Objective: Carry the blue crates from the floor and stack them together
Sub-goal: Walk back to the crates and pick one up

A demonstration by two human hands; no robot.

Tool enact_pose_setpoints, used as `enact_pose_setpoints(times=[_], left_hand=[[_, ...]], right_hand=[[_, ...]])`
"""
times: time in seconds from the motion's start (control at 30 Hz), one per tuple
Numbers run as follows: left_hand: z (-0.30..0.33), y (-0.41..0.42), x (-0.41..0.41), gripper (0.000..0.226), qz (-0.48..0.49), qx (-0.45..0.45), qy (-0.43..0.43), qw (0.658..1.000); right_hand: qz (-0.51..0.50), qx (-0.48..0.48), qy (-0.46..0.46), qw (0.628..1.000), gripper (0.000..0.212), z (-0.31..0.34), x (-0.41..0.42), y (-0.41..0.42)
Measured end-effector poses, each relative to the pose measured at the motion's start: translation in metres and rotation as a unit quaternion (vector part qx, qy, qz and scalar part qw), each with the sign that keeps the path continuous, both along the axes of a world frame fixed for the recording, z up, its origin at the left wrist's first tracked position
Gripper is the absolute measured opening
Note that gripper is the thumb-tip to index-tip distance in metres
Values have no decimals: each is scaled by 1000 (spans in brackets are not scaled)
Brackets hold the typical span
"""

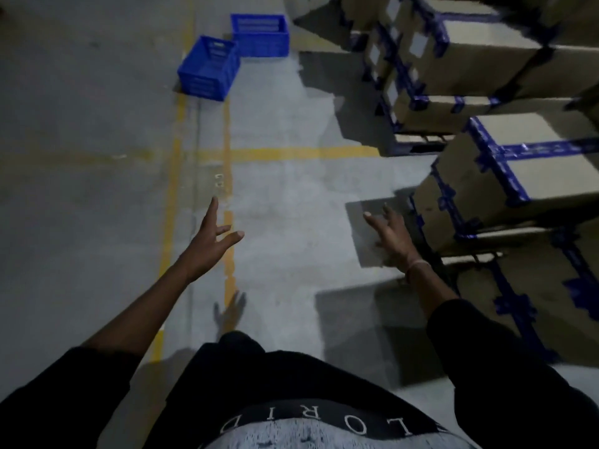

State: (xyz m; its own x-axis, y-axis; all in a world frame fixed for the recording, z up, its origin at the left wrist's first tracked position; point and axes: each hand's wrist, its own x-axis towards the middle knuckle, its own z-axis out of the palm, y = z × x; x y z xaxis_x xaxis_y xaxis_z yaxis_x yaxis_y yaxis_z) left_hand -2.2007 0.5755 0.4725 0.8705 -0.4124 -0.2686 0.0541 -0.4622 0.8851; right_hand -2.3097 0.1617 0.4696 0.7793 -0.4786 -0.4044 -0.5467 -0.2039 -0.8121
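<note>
Two blue slotted plastic crates stand on the grey floor far ahead, near the top of the view. The nearer crate sits at an angle on a yellow line. The farther crate stands just behind and to its right, close beside it. My left hand is stretched forward over the floor with fingers spread and nothing in it. My right hand is also held out with fingers apart and empty. Both hands are well short of the crates.
Stacks of brown cardboard boxes bound with blue tape line the right side, resting on pallets. Yellow lines cross the concrete floor. Open floor runs between me and the crates.
</note>
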Motion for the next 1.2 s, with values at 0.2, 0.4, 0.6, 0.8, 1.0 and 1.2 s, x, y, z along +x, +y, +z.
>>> enact_pose_setpoints(times=[0.2,0.4,0.6,0.8,1.0,1.2], left_hand=[[-25,14,101,102,64,2,22,998],[-29,25,247,101,88,6,49,995],[-8,30,397,98,28,24,31,999],[-2,22,517,96,25,32,24,999],[-22,-10,639,97,38,30,37,998],[-12,-63,778,96,106,5,53,993]], right_hand=[[75,-36,3,997,107,-9,147,1],[67,-19,3,998,94,-18,301,31],[46,1,-23,999,91,-1,438,53],[25,25,-33,999,89,-8,548,44],[26,27,-39,999,90,-29,686,-2],[69,20,-32,997,104,-24,865,-57]])
